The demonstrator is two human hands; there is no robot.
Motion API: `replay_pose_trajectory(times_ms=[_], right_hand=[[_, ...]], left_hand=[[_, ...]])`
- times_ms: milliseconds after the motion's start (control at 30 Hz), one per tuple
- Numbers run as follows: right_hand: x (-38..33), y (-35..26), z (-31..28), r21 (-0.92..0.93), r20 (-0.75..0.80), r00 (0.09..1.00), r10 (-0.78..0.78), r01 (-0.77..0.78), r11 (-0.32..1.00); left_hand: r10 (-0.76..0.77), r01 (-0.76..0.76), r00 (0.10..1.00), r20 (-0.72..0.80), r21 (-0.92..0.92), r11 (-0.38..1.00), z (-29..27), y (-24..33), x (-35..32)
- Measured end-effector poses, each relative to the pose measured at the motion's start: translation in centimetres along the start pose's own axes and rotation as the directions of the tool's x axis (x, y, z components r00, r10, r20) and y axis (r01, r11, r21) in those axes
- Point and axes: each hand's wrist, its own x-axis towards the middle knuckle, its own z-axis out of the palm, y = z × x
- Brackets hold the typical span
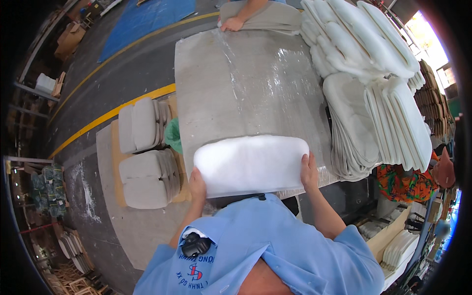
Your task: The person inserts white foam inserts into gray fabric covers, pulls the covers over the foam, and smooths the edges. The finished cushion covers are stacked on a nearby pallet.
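Observation:
Between my two hands is a white padded cushion panel (251,164), long with rounded far corners, at the near edge of the plastic-covered table (246,88). My left hand (197,186) grips its left end, and my right hand (309,172) presses against its right end with the fingers upright. Across the table, a co-worker's hand (232,23) rests on a stack of grey fabric covers (273,17). To the right lie grey fabric covers (346,125) piled in layers, beside a row of white padded panels (400,123).
More white padded panels (354,37) are heaped at the far right. On the left, two stacks of grey cushions (147,179) sit low on cardboard, near a green bag (172,134). A yellow line (113,115) crosses the dark floor. An orange patterned cloth (405,184) hangs at right.

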Motion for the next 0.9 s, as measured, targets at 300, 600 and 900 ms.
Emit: replay_pose_trajectory(times_ms=[300, 600, 900], right_hand=[[2.9, 1.1, -1.5, 0.089, 0.204, 0.967, 0.153, -0.174, 0.981], [6.3, -3.6, -1.5, 0.287, 0.122, 0.990, 0.076, -0.108, 0.952], [-2.9, -1.7, -5.2, 0.525, -0.129, 0.966, -0.223, 0.258, 0.811]], left_hand=[[-0.080, 0.081, 0.997, -0.022, 0.444, 0.893, -1.9, 2.8, 1.5], [0.252, -0.267, 0.960, 0.126, 0.122, 0.956, 1.0, 8.4, 3.3], [0.577, -0.671, 0.733, 0.360, 0.241, 0.702, -4.6, 8.7, -8.7]])
